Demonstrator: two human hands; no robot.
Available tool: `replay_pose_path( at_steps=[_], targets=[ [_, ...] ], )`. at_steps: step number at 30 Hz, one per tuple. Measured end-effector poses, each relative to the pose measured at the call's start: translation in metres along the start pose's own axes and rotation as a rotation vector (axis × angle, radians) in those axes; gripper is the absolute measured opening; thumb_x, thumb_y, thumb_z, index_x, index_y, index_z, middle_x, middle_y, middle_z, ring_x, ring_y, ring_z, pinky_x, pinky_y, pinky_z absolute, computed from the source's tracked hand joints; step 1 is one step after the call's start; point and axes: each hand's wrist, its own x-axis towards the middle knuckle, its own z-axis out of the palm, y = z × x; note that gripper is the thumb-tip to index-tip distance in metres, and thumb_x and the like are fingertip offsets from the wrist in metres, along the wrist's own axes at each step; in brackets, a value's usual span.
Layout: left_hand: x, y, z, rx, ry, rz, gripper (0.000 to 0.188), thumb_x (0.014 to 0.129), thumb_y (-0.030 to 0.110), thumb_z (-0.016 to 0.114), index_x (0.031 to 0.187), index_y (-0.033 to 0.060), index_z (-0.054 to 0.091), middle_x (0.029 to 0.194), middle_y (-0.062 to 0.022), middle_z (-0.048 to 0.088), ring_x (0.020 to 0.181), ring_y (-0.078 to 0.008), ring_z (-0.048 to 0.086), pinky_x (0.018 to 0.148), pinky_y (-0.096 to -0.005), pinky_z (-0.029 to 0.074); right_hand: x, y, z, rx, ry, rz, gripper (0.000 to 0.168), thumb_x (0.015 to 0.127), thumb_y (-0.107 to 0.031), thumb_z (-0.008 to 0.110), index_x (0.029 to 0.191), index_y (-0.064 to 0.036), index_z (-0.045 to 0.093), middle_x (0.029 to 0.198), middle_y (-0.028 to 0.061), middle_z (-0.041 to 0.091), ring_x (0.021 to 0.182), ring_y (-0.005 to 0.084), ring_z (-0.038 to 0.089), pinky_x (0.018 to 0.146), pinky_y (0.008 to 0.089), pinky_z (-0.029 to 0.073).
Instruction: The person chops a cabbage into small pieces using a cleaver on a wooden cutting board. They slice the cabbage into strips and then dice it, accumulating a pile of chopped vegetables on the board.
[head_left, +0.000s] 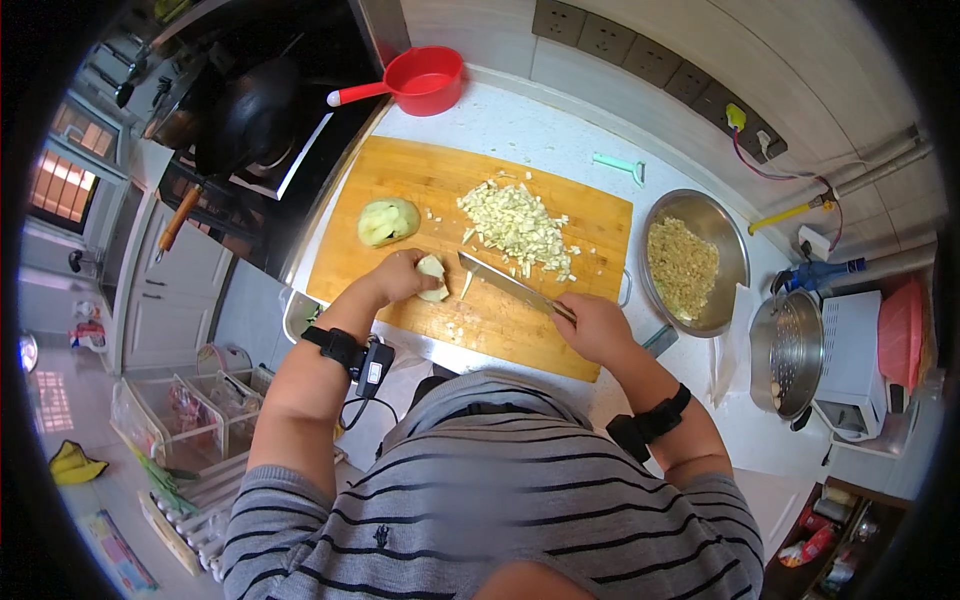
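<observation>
My left hand (405, 277) grips a pale piece of peeled vegetable (433, 278) on the wooden cutting board (382, 166). My right hand (592, 324) is closed around the handle of a kitchen knife (510, 283), its broad blade lying over the board with the tip pointing towards the vegetable piece. Between blade and piece lies a thin cut strip (466, 285). A heap of small pale green dice (517, 225) covers the board beyond the knife. Farther left rests a larger peeled, cut chunk (388, 221), rounded on top.
A steel bowl of minced filling (682, 262) stands right of the board, near a steel steamer pot (787, 352). Behind the board are a green peeler (619, 169) and a red dipper (424, 81). A black wok (251, 112) sits on the stove at left.
</observation>
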Motion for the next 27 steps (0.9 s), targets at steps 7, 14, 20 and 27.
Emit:
replay_pose_path(
  at_steps=[7,14,20,27],
  targets=[
    [-0.002,-0.003,0.029,-0.148,-0.113,0.025,0.039,0.076,0.016,0.081,0.109,0.0013,0.065,0.097,-0.0079,0.070,0.087,-0.0176,0.064,0.081,-0.0313,0.052,0.018,-0.014,0.013,-0.167,-0.067,0.078,0.021,0.090,-0.027,0.053,0.095,-0.008,0.062,0.087,0.0164,0.068,0.083,0.0365,0.066,0.073,0.0500,0.050],
    [-0.009,0.007,0.038,0.145,-0.108,0.239,0.042,0.073,0.014,0.079,0.111,0.0022,0.065,0.102,-0.0146,0.068,0.091,-0.0247,0.065,0.084,-0.0337,0.051,0.026,-0.022,0.008,-0.188,-0.154,0.160,0.023,0.089,-0.023,0.050,0.100,-0.007,0.061,0.089,0.0183,0.069,0.086,0.0381,0.067,0.075,0.0509,0.051],
    [-0.017,0.001,0.055,0.286,0.008,0.409,0.041,0.072,0.015,0.074,0.110,0.0022,0.065,0.110,-0.0181,0.061,0.101,-0.0340,0.062,0.089,-0.0373,0.050,0.020,-0.018,0.010,-0.223,-0.147,0.106,0.021,0.089,-0.024,0.051,0.098,-0.007,0.061,0.083,0.0173,0.068,0.080,0.0374,0.066,0.071,0.0508,0.051],
    [-0.016,-0.005,0.052,0.310,0.012,0.461,0.042,0.072,0.016,0.073,0.111,0.0023,0.065,0.109,-0.0185,0.061,0.102,-0.0344,0.060,0.090,-0.0387,0.050,0.017,-0.032,0.004,-0.172,-0.162,0.128,0.023,0.087,-0.021,0.051,0.098,-0.005,0.062,0.087,0.0200,0.069,0.083,0.0383,0.067,0.074,0.0516,0.051]
  ],
)
